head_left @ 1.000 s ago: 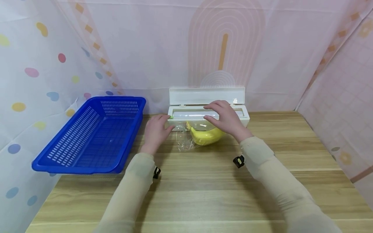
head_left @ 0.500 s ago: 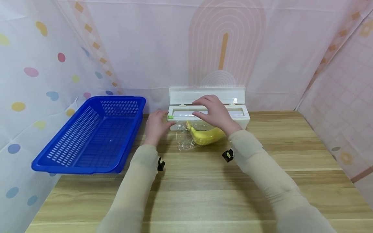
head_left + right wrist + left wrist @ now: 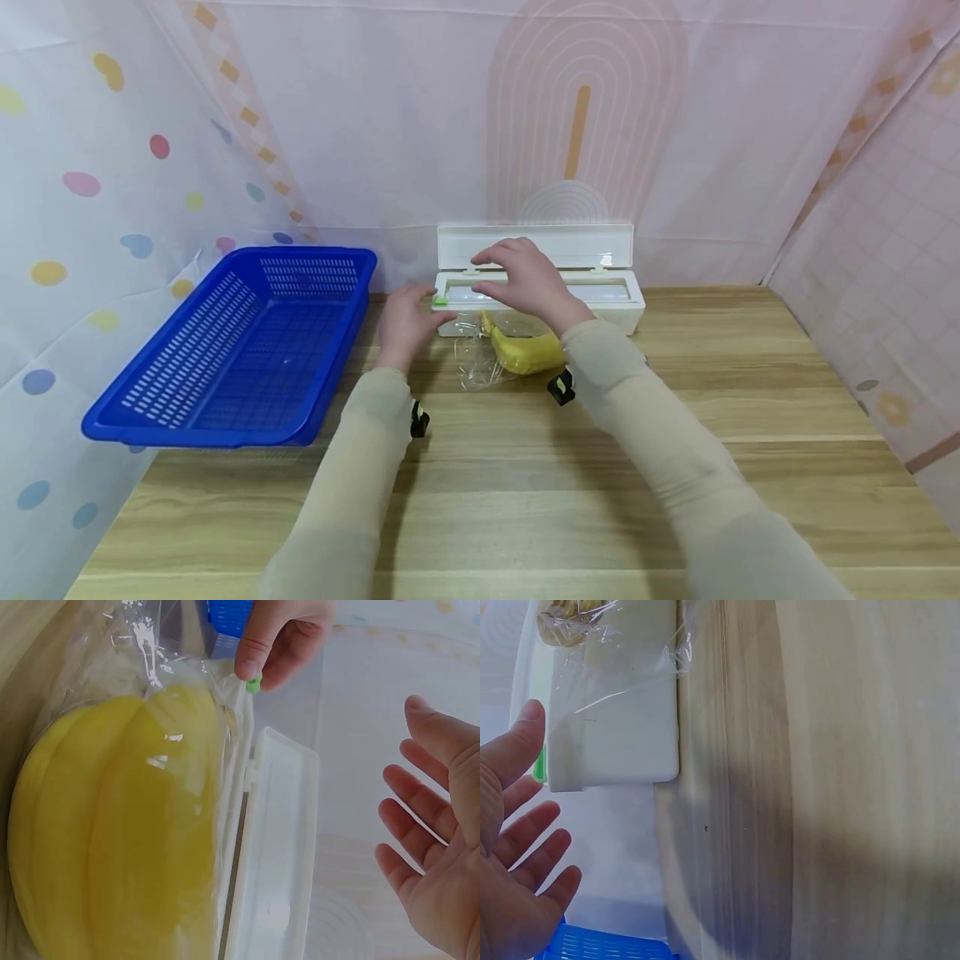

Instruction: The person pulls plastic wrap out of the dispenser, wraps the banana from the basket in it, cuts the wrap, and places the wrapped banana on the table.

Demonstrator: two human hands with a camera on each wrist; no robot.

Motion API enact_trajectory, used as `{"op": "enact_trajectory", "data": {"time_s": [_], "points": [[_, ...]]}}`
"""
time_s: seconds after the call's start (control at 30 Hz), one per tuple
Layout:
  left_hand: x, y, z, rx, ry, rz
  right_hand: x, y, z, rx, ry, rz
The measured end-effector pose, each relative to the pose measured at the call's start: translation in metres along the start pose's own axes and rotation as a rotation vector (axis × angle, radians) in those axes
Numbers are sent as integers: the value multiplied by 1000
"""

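Note:
A white cling-film dispenser [image 3: 611, 317] stands at the back with its lid raised and a film roll inside. Yellow bananas [image 3: 525, 354], under clear plastic film [image 3: 477, 367], lie against its front. My left hand [image 3: 407, 327] is beside the dispenser's left end, thumb and fingers apart, close to the small green slider [image 3: 441, 302]; whether it touches the slider I cannot tell. Over the dispenser hovers my right hand [image 3: 525, 279], thumb and fingers spread with nothing between them. In the right wrist view the bananas [image 3: 112, 825] sit below that hand, apart from it.
A blue plastic basket [image 3: 318, 417] with slotted sides stands at the left of the wooden table [image 3: 480, 508]. Patterned cloth walls [image 3: 360, 125] close in the back and both sides. Black wrist cameras [image 3: 561, 387] hang under the sleeves.
My right hand has moved left above the dispenser, fingers still apart. My left hand has shifted slightly right. The bananas, dispenser and basket have stayed in place.

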State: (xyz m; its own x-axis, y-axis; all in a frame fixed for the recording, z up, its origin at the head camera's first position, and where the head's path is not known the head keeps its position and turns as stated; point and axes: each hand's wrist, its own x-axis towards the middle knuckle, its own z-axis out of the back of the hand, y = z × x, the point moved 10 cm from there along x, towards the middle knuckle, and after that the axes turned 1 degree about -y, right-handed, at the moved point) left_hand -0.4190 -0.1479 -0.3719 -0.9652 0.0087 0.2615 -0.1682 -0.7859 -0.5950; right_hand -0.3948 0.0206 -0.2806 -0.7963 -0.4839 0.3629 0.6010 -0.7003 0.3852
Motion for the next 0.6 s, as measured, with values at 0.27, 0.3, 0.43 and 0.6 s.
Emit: {"op": "enact_trajectory", "data": {"time_s": [0.27,0.3,0.43,0.6], "points": [[0,5,-5,-41,14,37,5,1,-15,-21,50,-29],[0,6,-6,-46,15,36,6,0,-18,-24,54,-32],[0,7,-8,-53,5,35,7,0,-26,-12,59,-46],[-1,10,-10,-94,-31,41,7,1,-33,21,61,-76]]}}
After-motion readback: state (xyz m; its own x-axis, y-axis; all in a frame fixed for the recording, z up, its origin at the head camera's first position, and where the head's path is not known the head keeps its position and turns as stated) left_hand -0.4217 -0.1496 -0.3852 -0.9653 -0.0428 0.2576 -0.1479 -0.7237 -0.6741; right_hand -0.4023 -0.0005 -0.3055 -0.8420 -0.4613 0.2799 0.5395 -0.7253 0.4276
